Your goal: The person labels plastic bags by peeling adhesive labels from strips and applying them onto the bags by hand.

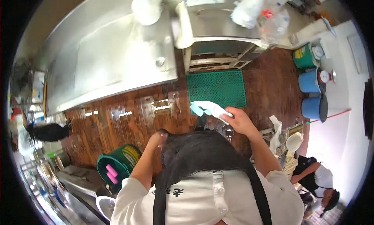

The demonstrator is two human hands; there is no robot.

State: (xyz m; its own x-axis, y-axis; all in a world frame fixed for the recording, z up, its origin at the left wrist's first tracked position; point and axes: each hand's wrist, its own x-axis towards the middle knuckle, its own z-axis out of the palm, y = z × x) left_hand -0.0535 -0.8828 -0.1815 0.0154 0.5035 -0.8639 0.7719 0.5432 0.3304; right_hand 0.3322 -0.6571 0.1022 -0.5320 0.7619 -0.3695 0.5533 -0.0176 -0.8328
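In my right hand (238, 121) is a limp white and pale-green rubber glove (212, 108), its finger-like ends hanging forward over the floor. My left hand (157, 139) is closed at the left edge of my black apron (202, 156). Dark material shows at its fingertips; whether this is the apron's edge or something else I cannot make out. Beyond the glove, a green perforated mat (216, 88) lies on the floor.
A steel counter (113, 49) spans the front left, with a steel unit (218, 24) beside it. Blue buckets (311, 108) line the right wall. Behind my left side stands a green bin (124, 162) with pink items. Another person (317, 176) works at right; the brown floor (140, 108) looks wet.
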